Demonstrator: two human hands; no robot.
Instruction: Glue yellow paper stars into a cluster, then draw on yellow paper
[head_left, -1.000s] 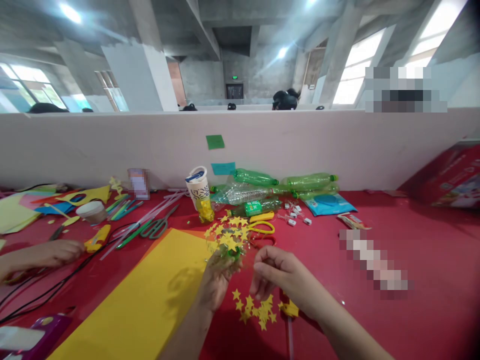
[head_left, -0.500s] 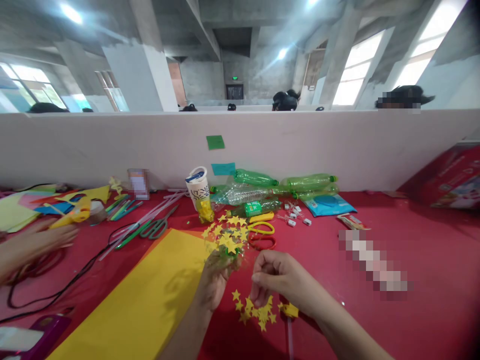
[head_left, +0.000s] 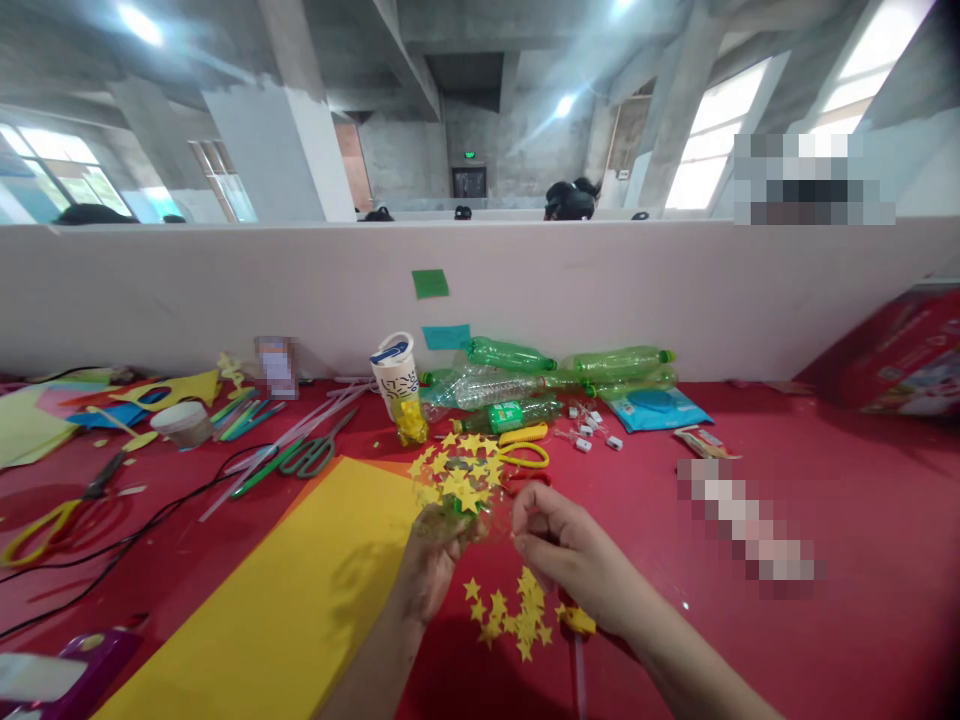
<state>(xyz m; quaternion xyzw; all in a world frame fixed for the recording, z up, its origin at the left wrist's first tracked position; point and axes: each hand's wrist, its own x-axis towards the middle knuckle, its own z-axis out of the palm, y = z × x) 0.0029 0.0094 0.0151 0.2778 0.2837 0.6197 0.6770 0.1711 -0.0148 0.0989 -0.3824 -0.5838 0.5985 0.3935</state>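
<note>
My left hand (head_left: 439, 550) is closed around a clear plastic piece (head_left: 459, 475) covered with yellow paper stars, a bit of green showing at its base. Just right of it is my right hand (head_left: 551, 535), fingers pinched together; whatever they hold, if anything, is too small to make out. Below the hands, loose yellow stars (head_left: 527, 610) are scattered on the red table (head_left: 660, 660). A yellow object (head_left: 577, 620) with a pale stick lies beside them, partly under my right wrist. Large yellow paper (head_left: 277, 590) lies left of my left forearm.
Behind the hands are a white cup (head_left: 395, 385), green plastic bottles (head_left: 510, 355) and yellow-handled scissors (head_left: 525, 455). A blue packet (head_left: 660, 408) lies right. Grey scissors (head_left: 319, 452), pens, straws, a black cable, a glue gun (head_left: 82, 670) and other scissors (head_left: 45, 530) are left.
My right hand has moved slightly up and right, away from the loose stars. Another person's hand at the left has gone from view with the yellow tool it held.
</note>
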